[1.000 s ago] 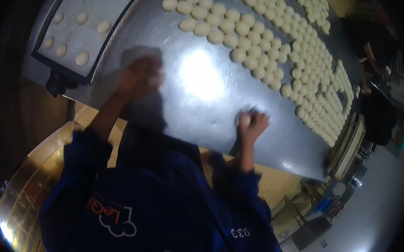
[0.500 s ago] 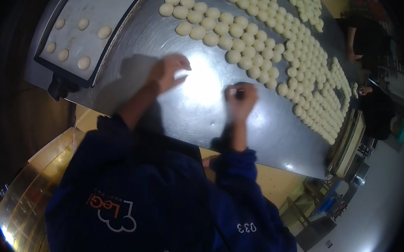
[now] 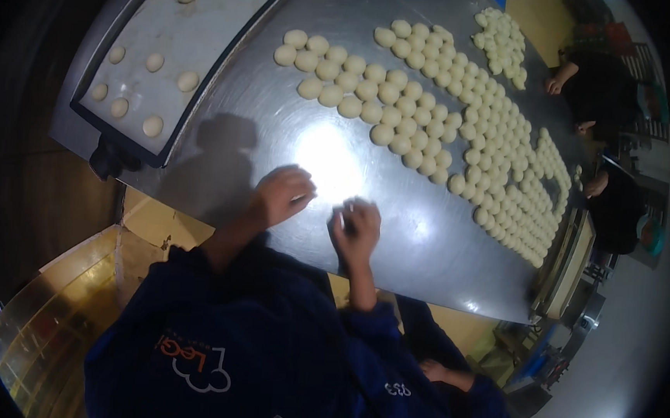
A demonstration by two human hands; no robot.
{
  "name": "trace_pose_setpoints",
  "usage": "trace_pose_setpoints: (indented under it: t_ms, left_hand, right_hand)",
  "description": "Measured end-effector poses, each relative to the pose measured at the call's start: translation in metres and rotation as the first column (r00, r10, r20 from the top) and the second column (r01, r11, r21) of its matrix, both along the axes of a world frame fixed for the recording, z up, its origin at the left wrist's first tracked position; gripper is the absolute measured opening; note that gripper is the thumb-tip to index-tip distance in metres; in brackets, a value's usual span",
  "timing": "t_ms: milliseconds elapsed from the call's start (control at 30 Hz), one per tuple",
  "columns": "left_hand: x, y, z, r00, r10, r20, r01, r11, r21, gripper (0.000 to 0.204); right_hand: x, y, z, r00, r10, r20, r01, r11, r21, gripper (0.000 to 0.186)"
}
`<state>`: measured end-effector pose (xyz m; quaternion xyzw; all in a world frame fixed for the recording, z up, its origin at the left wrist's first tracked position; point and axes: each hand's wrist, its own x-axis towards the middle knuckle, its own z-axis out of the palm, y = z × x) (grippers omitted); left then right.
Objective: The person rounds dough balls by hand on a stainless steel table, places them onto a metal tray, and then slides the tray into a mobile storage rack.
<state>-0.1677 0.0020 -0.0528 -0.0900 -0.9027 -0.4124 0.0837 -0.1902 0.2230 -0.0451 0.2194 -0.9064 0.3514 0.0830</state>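
Note:
Over the bare near part of the steel table [image 3: 270,134], my left hand [image 3: 283,195] hovers with its fingers loosely bent and a gap between thumb and fingers. Close to its right is my right hand [image 3: 358,230], thumb and fingers apart in a loose curl. I see no dough in either hand. Beyond them, round pale dough balls [image 3: 383,135] lie in tight rows running toward the far right. To the left, a dark-rimmed baking tray [image 3: 142,28] holds several spaced dough balls [image 3: 153,125].
A heap of irregular dough pieces [image 3: 500,46] lies at the table's far side. Co-workers' hands [image 3: 559,79] show at the far right edge. Another person's hand [image 3: 439,371] appears at lower right. A pale oblong tray [image 3: 566,264] stands at the table's right end.
Both hands have drawn back toward the table's near edge, and the right has come left, closer to the left one. The view has shifted slightly. Another person's hand now shows at lower right.

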Motion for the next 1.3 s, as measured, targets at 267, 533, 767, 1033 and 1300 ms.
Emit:
trace_pose_setpoints:
  t_ms: [267,533,767,1033,1300]
  left_hand:
    - [-0.054,-0.033,0.007,0.983,0.178,-0.053,-0.179,0.983,-0.026,0.012]
    - [0.022,-0.056,-0.011,0.991,0.104,-0.087,-0.109,0.993,-0.051,0.016]
    - [-0.029,-0.018,-0.012,0.995,0.096,0.001,-0.096,0.995,-0.012,0.044]
    - [0.026,-0.026,0.036,0.991,0.131,0.001,-0.131,0.991,0.015,0.08]
    - [0.002,-0.032,0.026,0.947,0.138,0.291,-0.075,0.973,-0.217,0.048]
  right_hand:
    - [-0.065,0.012,0.001,0.966,-0.249,-0.068,0.249,0.968,-0.016,0.017]
    - [0.008,0.075,-0.009,0.981,-0.162,-0.109,0.184,0.953,0.24,0.02]
    - [-0.033,-0.005,0.002,0.973,-0.148,-0.176,0.147,0.989,-0.017,0.014]
    - [0.012,0.049,0.022,0.967,-0.177,0.186,0.167,0.984,0.065,0.089]
    - [-0.015,0.05,0.028,0.958,-0.113,0.264,0.042,0.965,0.257,0.039]
